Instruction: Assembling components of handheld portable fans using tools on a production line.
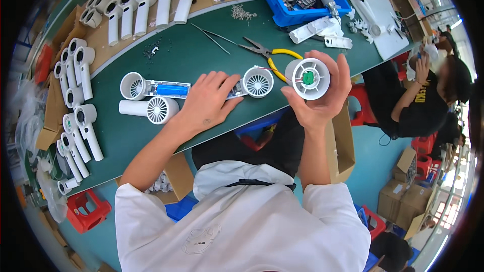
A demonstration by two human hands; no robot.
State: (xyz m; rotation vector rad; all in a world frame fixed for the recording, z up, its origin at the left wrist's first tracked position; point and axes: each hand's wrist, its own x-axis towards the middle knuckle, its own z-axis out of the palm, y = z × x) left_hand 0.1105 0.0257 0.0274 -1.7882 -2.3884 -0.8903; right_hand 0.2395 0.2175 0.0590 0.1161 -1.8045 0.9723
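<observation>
The white fan head [308, 78] with a green part at its centre is held up in the right hand [322, 98], fingers wrapped around its round shell, just off the near edge of the green desk [201, 45] towards its right end. The left hand [209, 102] lies flat and spread on the desk, palm down over an opened fan body [254, 81] whose inside shows, close to the near edge. Left of it lie another opened fan with a blue battery [171, 89] and a closed white fan [151, 108]. Judging by the rows of white fan shells [151, 2] along the far and left edges, several units look closed up while these near ones remain open. Yellow-handled pliers [269, 53] and tweezers [212, 38] lie mid-desk; a blue bin [280, 15] sits at the far right. The middle of the desk leaves room to move.
</observation>
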